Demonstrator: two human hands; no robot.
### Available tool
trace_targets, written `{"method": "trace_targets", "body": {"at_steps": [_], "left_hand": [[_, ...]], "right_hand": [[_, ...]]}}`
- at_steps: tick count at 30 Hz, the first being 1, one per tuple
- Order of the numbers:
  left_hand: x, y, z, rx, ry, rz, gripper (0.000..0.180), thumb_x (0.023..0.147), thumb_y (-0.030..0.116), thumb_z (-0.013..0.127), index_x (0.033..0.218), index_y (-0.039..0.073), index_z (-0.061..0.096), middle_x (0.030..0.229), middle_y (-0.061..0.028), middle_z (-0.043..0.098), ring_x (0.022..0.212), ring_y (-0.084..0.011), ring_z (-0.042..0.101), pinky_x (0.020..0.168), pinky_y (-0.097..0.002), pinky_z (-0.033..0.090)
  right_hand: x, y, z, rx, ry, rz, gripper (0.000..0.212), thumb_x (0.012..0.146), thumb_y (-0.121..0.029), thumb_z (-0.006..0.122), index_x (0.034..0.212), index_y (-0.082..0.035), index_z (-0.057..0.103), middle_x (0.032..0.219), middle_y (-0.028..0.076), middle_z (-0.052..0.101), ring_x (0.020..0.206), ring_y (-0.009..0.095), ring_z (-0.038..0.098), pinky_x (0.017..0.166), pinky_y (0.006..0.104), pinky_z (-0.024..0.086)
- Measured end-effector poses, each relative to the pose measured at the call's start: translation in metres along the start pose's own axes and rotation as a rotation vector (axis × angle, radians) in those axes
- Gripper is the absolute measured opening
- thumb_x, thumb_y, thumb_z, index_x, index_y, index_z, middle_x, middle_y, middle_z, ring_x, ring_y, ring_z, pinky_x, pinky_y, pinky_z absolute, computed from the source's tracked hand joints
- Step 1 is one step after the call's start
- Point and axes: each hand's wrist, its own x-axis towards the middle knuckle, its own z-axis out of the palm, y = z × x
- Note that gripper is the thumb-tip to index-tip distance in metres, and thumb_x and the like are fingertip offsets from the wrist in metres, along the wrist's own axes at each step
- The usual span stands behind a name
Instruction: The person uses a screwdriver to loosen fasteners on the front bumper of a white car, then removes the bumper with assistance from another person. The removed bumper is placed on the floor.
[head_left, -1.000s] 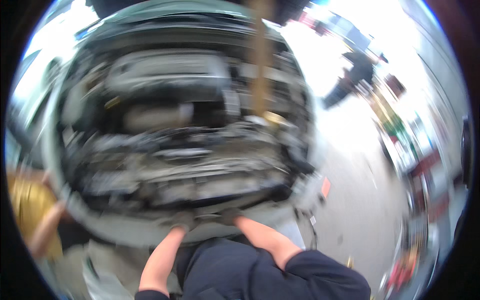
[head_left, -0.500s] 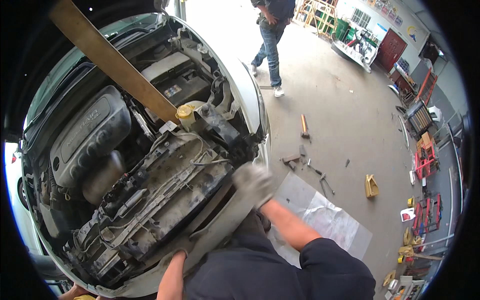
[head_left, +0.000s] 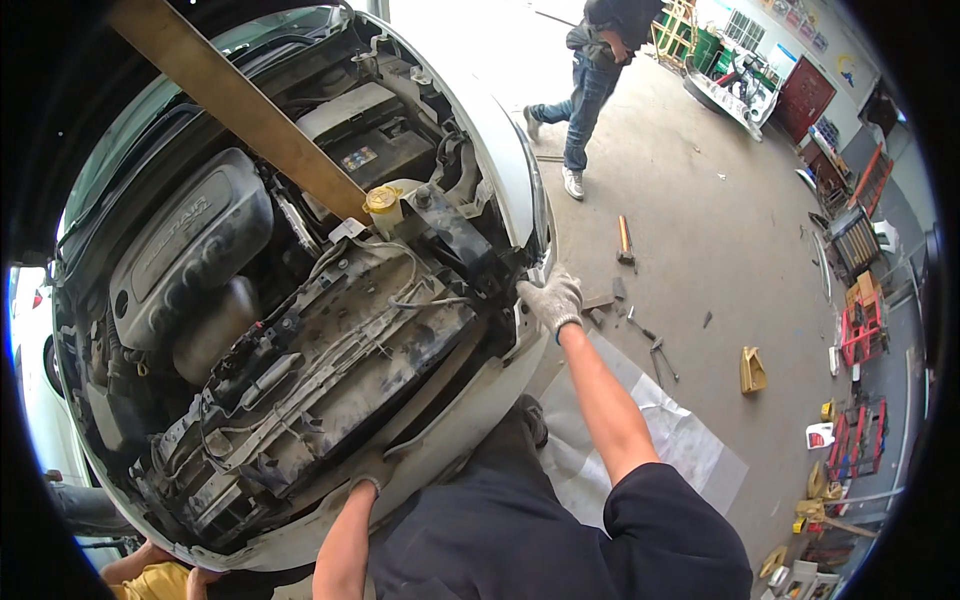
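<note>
The white front bumper cover (head_left: pixel 470 405) of a car lies across the car's front, close to my body. My right hand (head_left: pixel 553 300), in a knitted grey-white work glove, is closed on the cover's right-hand end, beside the fender (head_left: pixel 505 150). Lower down, my gloved left hand (head_left: pixel 370 474) rests at the cover's upper edge; its fingers blend into the dusty surface and cannot be made out. Behind the cover runs the dirty radiator support (head_left: pixel 330 370) with loose wiring. The engine cover (head_left: pixel 190 250) and a yellow-capped reservoir (head_left: pixel 384 200) show in the open engine bay.
A tan board (head_left: pixel 240 105) slants over the engine bay. At the lower left, a person in yellow (head_left: pixel 165 580) has arms near the cover's other end. Another person (head_left: pixel 590 100) walks beyond the car. A hammer (head_left: pixel 626 240), tools (head_left: pixel 650 340) and plastic sheet (head_left: pixel 650 420) lie on the floor.
My right hand has moved up and outward along the bumper cover to its end corner. The walking person has shifted right in view, and more of the person in yellow shows.
</note>
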Motion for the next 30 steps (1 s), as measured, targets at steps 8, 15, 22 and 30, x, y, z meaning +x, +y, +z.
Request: {"method": "trace_targets", "body": {"at_steps": [8,15,22,30], "left_hand": [[0.001,-0.017,0.018,-0.038,0.042,0.054,0.055,0.09,0.048,0.059,0.126,0.006,0.066,0.126,-0.0247,0.063,0.119,-0.0415,0.058,0.101,-0.0453,0.046],[0.006,-0.02,0.013,-0.051,0.051,0.046,0.054,0.09,0.046,0.057,0.125,0.005,0.066,0.126,-0.025,0.063,0.119,-0.0421,0.058,0.1,-0.046,0.045],[0.006,-0.02,0.005,-0.035,0.062,0.061,0.055,0.091,0.045,0.056,0.129,0.006,0.062,0.129,-0.0256,0.061,0.122,-0.0417,0.056,0.102,-0.0455,0.044],[0.006,-0.013,-0.005,0.02,0.031,0.074,0.063,0.093,0.055,0.054,0.136,0.01,0.059,0.137,-0.0224,0.058,0.129,-0.0389,0.053,0.106,-0.0417,0.042]], "right_hand": [[-0.003,-0.004,-0.005,-0.016,0.009,0.006,0.075,0.063,-0.045,0.076,0.117,0.004,0.06,0.11,0.027,0.067,0.113,0.044,0.056,0.098,0.0469,0.048],[0.004,-0.018,-0.005,-0.062,-0.021,-0.038,0.072,0.064,-0.048,0.073,0.112,0.005,0.063,0.113,0.027,0.067,0.114,0.044,0.056,0.099,0.0461,0.047],[0.003,-0.025,-0.01,-0.112,-0.024,-0.034,0.069,0.069,-0.049,0.07,0.11,0.007,0.063,0.109,0.029,0.068,0.111,0.044,0.062,0.107,0.0463,0.04],[0.007,-0.029,-0.018,-0.163,-0.093,-0.053,0.073,0.072,-0.051,0.069,0.116,0.007,0.06,0.112,0.029,0.067,0.113,0.044,0.06,0.106,0.0473,0.042]]}}
